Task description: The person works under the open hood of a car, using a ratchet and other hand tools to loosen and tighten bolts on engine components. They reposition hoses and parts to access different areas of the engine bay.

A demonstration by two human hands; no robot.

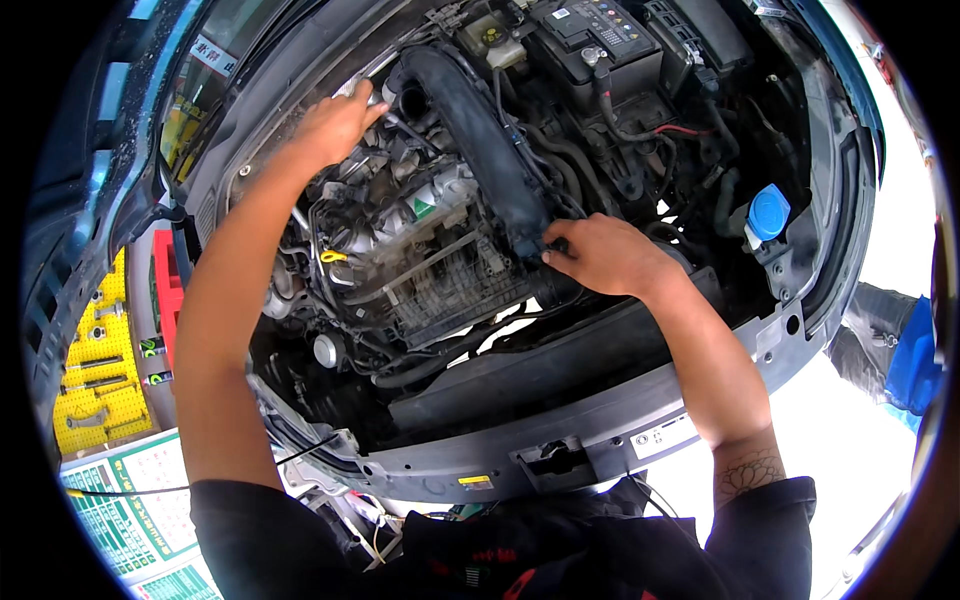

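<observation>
Grip of the right hand point(610, 258): thumb and forefinger are closed on the lower end of a black duct point(478, 135), the fingertips partly lost against the dark parts there. Whether the left hand point(335, 125) holds anything I cannot tell; its fingers are bent near the duct's upper end, at the rear edge of the engine bay.

Thick and dull black with a greyish sheen, the duct slants across the engine bay between the engine point(420, 225) and the battery point(595, 45). It bends at the top, beside a dark round opening.

Dusty grey and silver metal shows on the engine, with a green label and a yellow loop handle point(333, 257). Dark hoses point(570, 160) crowd the duct's battery side, and a red cable point(685, 129) runs below the battery. Farther right sits a blue cap point(768, 212). The left forearm point(228, 290) crosses the bay's left side, blocking part of it. Beyond, a yellow pegboard point(125, 375) carries tools.
</observation>
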